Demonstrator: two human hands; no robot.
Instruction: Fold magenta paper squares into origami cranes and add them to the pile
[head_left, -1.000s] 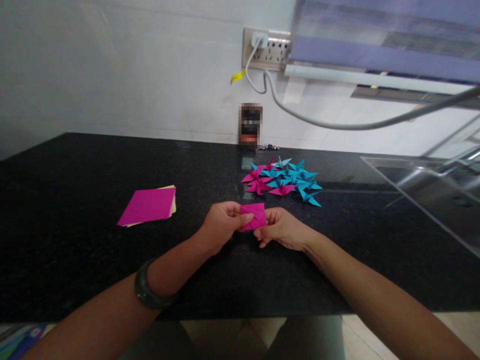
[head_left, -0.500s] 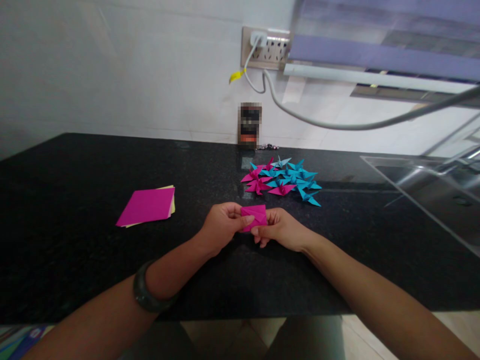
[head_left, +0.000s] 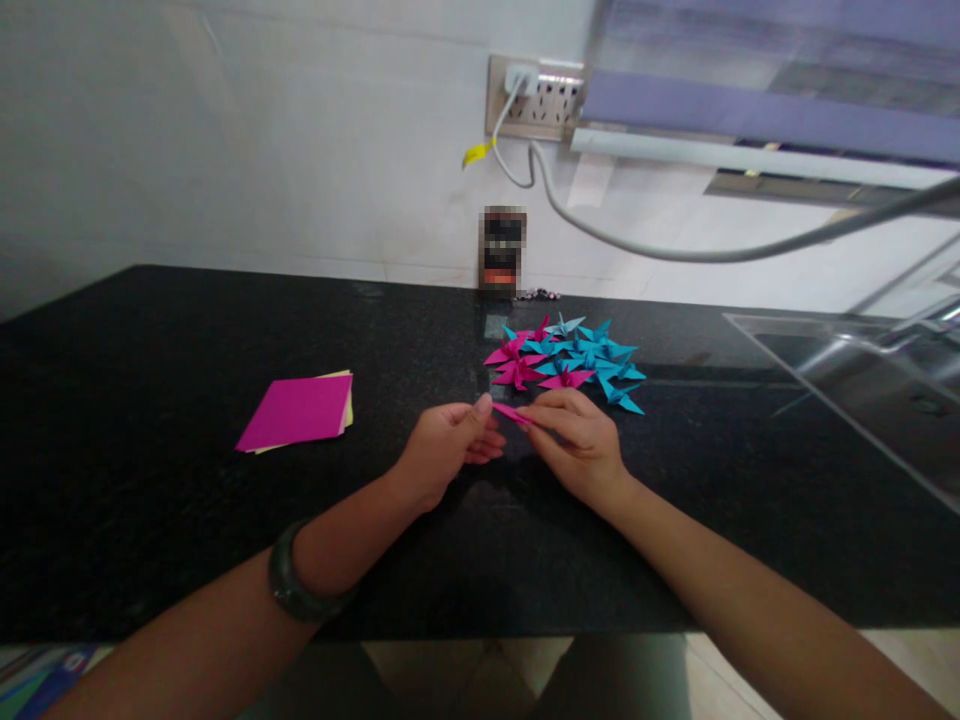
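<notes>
A small folded piece of pink paper (head_left: 511, 412) is seen nearly edge-on above the counter. My right hand (head_left: 581, 440) pinches its right end between thumb and fingers. At the paper's left end, the thumb tip of my left hand (head_left: 450, 445) meets or almost meets it, while the other fingers stretch out below, apart from the thumb. Just beyond the hands lies a cluster of folded paper cranes, pink ones (head_left: 517, 372) on the left and blue ones (head_left: 619, 397) mostly on the right. To the left rests a stack of square paper (head_left: 296, 412), pink on top with yellow beneath.
The black stone counter (head_left: 150, 500) runs along a tiled wall. A metal sink (head_left: 885, 370) is set in at the right. By the wall stands a blurred dark box (head_left: 502, 250) next to a small beaded item (head_left: 540, 295). A cable (head_left: 637, 245) hangs from a socket (head_left: 540, 100).
The folded pink paper has turned from face-up to nearly edge-on. My right hand has come over its right end, and my left fingers have loosened from it.
</notes>
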